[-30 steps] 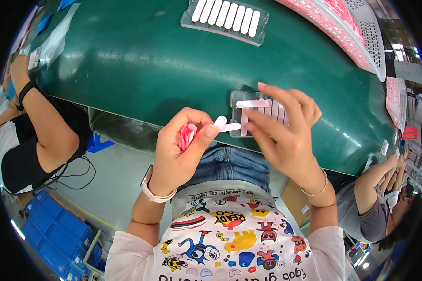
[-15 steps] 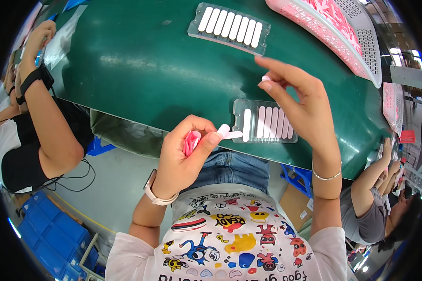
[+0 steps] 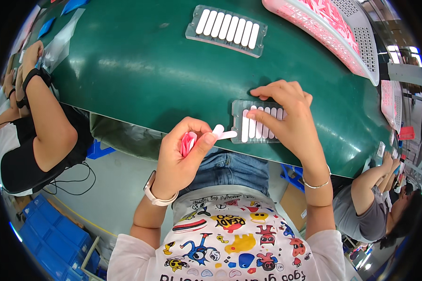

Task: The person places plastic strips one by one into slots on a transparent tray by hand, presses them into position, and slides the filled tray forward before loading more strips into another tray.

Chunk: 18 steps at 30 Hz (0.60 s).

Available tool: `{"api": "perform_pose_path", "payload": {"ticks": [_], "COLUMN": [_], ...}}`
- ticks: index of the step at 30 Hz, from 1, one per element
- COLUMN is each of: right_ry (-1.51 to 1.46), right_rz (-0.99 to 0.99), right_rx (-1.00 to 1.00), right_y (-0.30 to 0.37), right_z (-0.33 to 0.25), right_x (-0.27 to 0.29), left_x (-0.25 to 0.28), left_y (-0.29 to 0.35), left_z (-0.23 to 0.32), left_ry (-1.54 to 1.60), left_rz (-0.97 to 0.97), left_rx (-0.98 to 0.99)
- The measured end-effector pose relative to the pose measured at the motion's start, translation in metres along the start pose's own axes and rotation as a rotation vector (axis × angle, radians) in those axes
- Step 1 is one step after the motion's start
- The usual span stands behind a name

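Close to the bench's near edge, a clear tray point(image 3: 237, 112) lies flat on the green bench point(image 3: 140, 70), with a row of pale pink strips point(image 3: 244, 127) side by side in it. The right hand point(image 3: 288, 117) is over this tray, covering its right part; its thumb tip lies at the upper end of the second strip from the left, the curled forefinger stands apart from the thumb beyond the tray's far edge, and whether the thumb presses the strip or only hangs above it I cannot tell. The left hand point(image 3: 185, 154), apart from the right, is just off the bench's near edge, its fingers curled around a bundle of pink strips point(image 3: 188, 144). Between its thumb and forefinger it pinches two paler strips point(image 3: 227, 135), splayed in a V (the lower one reaches the tray's left edge, though contact is unclear). Farther back from the near edge, a second clear tray point(image 3: 191, 30) carries a row of white strips point(image 3: 224, 25). Toward the bench's far right corner is a pale perforated basket point(image 3: 321, 37) with many pink pieces point(image 3: 335, 21) in it.
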State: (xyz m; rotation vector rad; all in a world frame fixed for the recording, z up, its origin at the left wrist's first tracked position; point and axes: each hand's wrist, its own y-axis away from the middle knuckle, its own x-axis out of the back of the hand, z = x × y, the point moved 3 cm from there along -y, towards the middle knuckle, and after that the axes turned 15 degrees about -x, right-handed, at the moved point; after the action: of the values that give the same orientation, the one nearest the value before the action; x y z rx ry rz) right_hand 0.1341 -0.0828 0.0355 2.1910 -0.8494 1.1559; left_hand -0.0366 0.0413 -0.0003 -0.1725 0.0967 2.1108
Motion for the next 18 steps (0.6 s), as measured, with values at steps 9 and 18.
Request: {"api": "perform_pose_path", "payload": {"ticks": [9,18], "right_ry": [-0.017,0.146], "right_rz": [-0.030,-0.307], "right_rx": [0.101,0.014], "right_y": [0.001,-0.023], "right_z": [-0.006,-0.015], "right_x": [0.004,0.008], "left_x": [0.000,0.000], "left_y": [-0.002,-0.003], "left_z": [-0.001,0.000], "left_ry": [0.000,-0.012], "left_rz": [0.005,0.008], "left_rx": [0.024,0.019]}}
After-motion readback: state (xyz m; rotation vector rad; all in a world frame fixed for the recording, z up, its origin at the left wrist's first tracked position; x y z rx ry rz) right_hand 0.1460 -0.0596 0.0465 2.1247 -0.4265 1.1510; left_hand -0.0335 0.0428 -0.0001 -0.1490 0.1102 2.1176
